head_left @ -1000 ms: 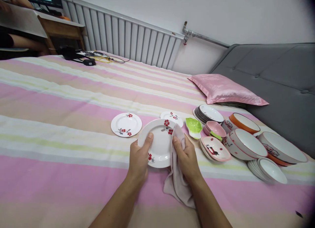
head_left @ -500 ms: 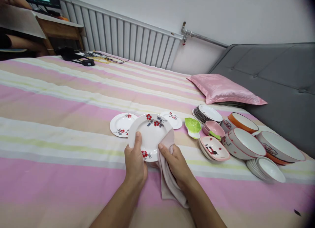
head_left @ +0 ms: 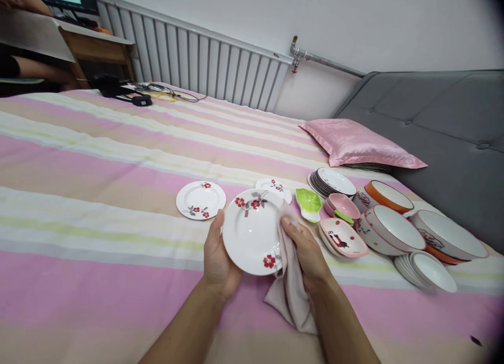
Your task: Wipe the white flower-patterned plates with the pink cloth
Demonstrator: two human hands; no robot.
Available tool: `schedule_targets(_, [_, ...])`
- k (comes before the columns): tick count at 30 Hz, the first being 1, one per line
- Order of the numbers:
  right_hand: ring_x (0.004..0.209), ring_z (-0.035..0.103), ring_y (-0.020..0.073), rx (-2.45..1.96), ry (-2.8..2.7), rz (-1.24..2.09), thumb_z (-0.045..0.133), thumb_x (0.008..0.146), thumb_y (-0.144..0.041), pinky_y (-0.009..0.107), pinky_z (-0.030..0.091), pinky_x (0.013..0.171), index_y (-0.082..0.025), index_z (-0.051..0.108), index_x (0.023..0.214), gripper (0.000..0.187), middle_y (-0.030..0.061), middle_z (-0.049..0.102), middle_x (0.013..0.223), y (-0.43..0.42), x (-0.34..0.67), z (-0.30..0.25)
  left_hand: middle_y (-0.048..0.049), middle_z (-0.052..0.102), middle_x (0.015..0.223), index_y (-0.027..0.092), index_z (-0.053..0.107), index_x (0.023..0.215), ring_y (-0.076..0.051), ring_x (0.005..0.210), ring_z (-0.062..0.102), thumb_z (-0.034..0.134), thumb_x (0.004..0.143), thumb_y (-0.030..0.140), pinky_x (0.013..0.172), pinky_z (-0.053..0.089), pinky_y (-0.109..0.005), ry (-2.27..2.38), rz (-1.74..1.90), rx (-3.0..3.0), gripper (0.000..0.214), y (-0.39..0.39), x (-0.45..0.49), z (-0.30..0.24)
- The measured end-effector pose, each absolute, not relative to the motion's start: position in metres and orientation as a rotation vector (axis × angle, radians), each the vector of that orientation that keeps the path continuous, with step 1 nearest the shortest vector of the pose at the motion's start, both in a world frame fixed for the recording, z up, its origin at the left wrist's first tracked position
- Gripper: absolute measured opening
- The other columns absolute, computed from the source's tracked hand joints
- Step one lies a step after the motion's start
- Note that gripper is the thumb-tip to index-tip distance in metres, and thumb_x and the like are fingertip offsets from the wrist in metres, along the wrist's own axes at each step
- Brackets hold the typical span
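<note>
Tilted toward me above the bed is a white plate (head_left: 252,235) with red flowers and grey leaves. My left hand (head_left: 221,267) holds it by the left edge, thumb along the rim and fingers hidden beneath. With my right hand (head_left: 309,248) I pinch a pale pink cloth (head_left: 293,296) at the plate's right rim, and the cloth hangs down below. A matching plate (head_left: 200,199) lies flat at the left. Another flowered plate (head_left: 274,188) lies behind the held one, partly covered by it.
Right of the hands stand a green leaf-shaped dish (head_left: 308,201), pink square bowls (head_left: 344,238), a plate stack (head_left: 336,180), large bowls (head_left: 394,230) and small white bowls (head_left: 433,272). A pink pillow (head_left: 360,141) lies behind. Cables (head_left: 173,93) lie at the far edge; a person sits at a desk (head_left: 90,41).
The held plate has shifted right and toward me and has turned, its lower flower now at lower right. My left thumb has moved from its face to the edge. The right hand with the cloth moved right.
</note>
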State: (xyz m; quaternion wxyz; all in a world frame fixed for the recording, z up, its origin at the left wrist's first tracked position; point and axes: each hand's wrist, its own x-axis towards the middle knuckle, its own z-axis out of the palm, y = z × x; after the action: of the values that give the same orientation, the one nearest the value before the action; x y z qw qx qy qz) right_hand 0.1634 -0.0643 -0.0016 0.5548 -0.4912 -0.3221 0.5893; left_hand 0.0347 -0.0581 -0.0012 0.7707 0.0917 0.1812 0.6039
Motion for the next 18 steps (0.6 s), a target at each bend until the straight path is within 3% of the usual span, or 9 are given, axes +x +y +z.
schedule_targets(8, [0.078, 0.064, 0.0233, -1.191, -0.876, 1.378, 0.06, 0.074, -0.047, 0.035, 0.051, 0.07, -0.018, 0.063, 0.097, 0.037, 0.0058, 0.069, 0.087, -0.063, 0.163, -0.004, -0.01, 0.068, 0.099, 0.017, 0.061, 0.106, -0.03, 0.104, 0.057, 0.053, 0.075, 0.042, 0.095, 0.038, -0.045, 0.268, 1.137, 0.021, 0.04, -0.06, 0.033, -0.006])
schedule_targets(14, [0.092, 0.06, 0.0226, -1.176, -1.025, 1.333, 0.042, 0.082, -0.056, 0.034, 0.048, 0.077, -0.02, 0.059, 0.105, 0.046, 0.0058, 0.065, 0.1, -0.061, 0.166, -0.007, -0.009, 0.067, 0.101, 0.019, 0.059, 0.109, -0.029, 0.1, 0.059, 0.053, 0.074, 0.037, 0.092, 0.041, -0.046, 0.3, 1.218, -0.048, 0.041, -0.056, 0.03, -0.012])
schedule_targets(18, [0.096, 0.056, 0.0214, -1.226, -1.165, 1.262, 0.042, 0.083, -0.053, 0.034, 0.044, 0.083, -0.022, 0.056, 0.105, 0.042, 0.0053, 0.061, 0.104, -0.059, 0.179, -0.008, -0.0065, 0.069, 0.093, 0.02, 0.061, 0.106, -0.025, 0.092, 0.062, 0.053, 0.074, 0.035, 0.089, 0.043, -0.044, 0.353, 1.373, -0.033, 0.036, -0.05, 0.022, -0.009])
